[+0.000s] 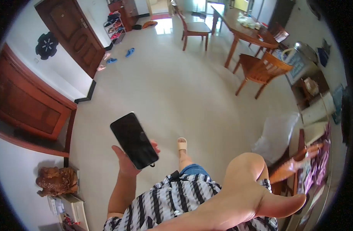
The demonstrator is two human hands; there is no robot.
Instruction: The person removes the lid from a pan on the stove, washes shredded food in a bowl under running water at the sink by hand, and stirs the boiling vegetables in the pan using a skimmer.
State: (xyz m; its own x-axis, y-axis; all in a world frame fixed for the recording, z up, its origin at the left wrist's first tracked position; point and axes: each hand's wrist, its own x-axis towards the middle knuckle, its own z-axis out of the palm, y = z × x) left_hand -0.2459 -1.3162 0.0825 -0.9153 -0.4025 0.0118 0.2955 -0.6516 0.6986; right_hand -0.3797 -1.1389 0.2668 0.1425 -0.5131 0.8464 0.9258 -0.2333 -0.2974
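Note:
My left hand [128, 164] is wrapped round a black smartphone [134, 139], its thumb along one edge and fingertips at the other. The phone's dark screen faces up toward me, and a small loop [152, 165] hangs at its lower corner. Very near the camera, my right hand [249, 188] reaches across in front of my striped shirt [167, 198]. Its thumb sticks out to the right, apart from the other fingers, which are bent and only partly visible. I see nothing held in it. Below the phone hand, a sandalled foot [182, 144] is on the floor.
A wooden chair [267, 69] and a dining table [238, 27] stand ahead to the right, with another chair [195, 29] beyond. Blue slippers [130, 52] lie near the brown door [70, 30]. Clear plastic sheeting [276, 134] is at right; a wood carving [57, 181] stands at left.

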